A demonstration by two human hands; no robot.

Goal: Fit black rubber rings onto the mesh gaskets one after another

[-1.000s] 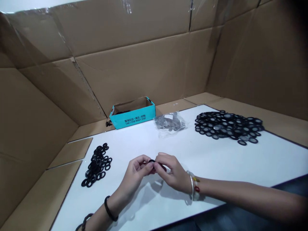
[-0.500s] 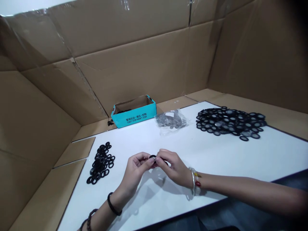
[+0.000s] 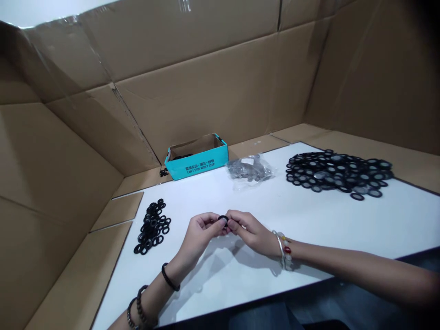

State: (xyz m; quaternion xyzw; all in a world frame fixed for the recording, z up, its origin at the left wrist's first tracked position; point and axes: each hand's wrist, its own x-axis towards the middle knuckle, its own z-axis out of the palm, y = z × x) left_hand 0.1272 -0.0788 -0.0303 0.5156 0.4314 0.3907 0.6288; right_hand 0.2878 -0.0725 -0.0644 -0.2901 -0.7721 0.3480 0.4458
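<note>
black ring (image 3: 223,217) up over the white table (image 3: 206,195) | left hand (image 3: 202,229) pinching it | right hand (image 3: 252,231) pinching its edge, likely to steady it | ring pile (image 3: 153,225) at left, probably for easy reach

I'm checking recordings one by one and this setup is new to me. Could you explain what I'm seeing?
There is no machine here, only a person's bare left hand and right hand. One camera, worn on the head, takes every picture, looking forward and down. On the white table lie a pile of rings at left, a larger pile of grey-centred discs at right, and a clear bag farther back. A blue box stands at the back. The left hand pinches a black ring; the right fingertips meet its edge, though their grip is unclear.
</note>
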